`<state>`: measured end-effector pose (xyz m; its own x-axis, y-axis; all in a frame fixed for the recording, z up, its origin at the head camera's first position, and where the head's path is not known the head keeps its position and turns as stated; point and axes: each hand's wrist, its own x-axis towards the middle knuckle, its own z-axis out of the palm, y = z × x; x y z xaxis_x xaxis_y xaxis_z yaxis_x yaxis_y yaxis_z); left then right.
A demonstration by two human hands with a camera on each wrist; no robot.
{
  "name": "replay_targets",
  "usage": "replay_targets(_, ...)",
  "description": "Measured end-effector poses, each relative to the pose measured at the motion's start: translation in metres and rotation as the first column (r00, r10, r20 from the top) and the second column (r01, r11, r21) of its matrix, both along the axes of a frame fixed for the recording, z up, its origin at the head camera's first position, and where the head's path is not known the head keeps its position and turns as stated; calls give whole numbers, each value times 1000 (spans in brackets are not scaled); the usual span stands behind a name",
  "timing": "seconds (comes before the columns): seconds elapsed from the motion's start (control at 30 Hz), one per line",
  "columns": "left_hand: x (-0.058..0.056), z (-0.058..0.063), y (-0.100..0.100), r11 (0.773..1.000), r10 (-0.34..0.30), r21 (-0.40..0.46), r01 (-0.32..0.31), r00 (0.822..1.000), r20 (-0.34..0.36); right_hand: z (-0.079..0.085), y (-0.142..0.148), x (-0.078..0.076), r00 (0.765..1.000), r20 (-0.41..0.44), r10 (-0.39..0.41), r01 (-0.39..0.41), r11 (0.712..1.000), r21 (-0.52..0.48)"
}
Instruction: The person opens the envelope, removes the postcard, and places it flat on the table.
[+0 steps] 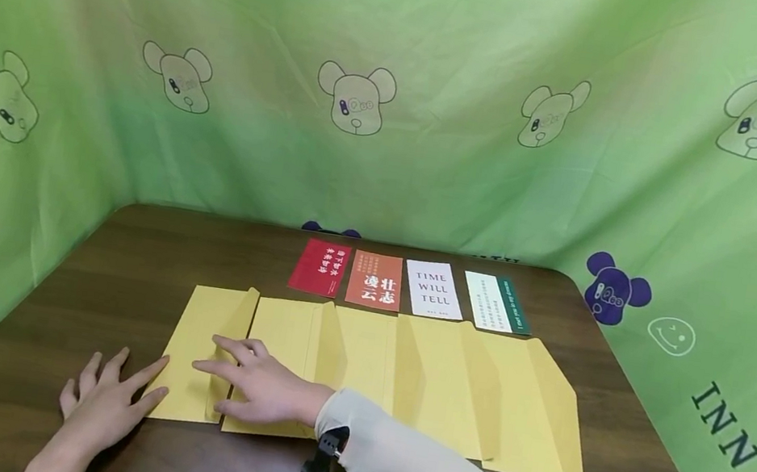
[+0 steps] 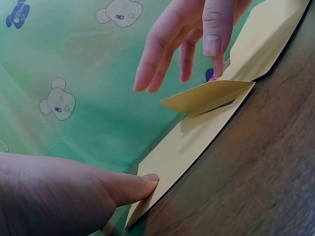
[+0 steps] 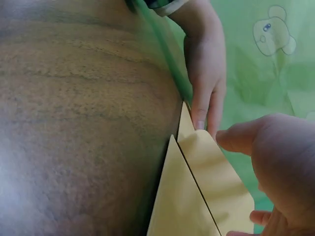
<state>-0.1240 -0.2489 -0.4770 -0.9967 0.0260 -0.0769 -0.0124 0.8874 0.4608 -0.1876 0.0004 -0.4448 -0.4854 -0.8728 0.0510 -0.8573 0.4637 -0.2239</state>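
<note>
Several yellow envelopes [image 1: 353,355] lie in a row with their flaps up. At the left end of the row, my left hand [image 1: 111,400] has its fingertips on the left edge of the leftmost envelope [image 1: 188,354], and the left wrist view shows its thumb [image 2: 135,186] on the paper. My right hand [image 1: 268,387] is spread above that envelope's raised flap [image 2: 211,96]. It grips nothing, and the left wrist view shows its fingers [image 2: 152,64] hanging near the flap. In the right wrist view the right thumb [image 3: 241,137] is beside the flap.
Behind the envelopes lie several cards: a red one [image 1: 319,266], an orange one [image 1: 375,280], a white one [image 1: 434,289] and a white-and-green one [image 1: 496,303]. The dark wooden table [image 1: 81,306] is bordered by a green printed curtain [image 1: 251,152].
</note>
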Motion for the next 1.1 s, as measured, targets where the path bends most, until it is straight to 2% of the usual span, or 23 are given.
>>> replay_targets(0.1, 0, 0, 0, 1000, 0, 2, 0, 1000, 2, 0, -3, 3, 997, -76, 26, -22, 999, 45)
replay_targets(0.3, 1, 0, 0, 1000, -3, 18, 3, 1000, 16, -4, -6, 6, 989, -146, 33, -15, 992, 125)
replay_targets(0.6, 1, 0, 0, 1000, -7, 28, 6, 1000, 17, -3, 3, 4, 986, -166, 4, 6, 998, 60)
replay_targets(0.83, 1, 1, -1, 999, -10, 30, 10, 1000, 18, 0, 13, 8, 979, -205, -1, 17, 997, 76)
replay_targets(1.1, 1, 3, -1, 998, -11, 65, 8, 999, 49, 5, 24, 11, 968, -250, -13, 42, 993, 109)
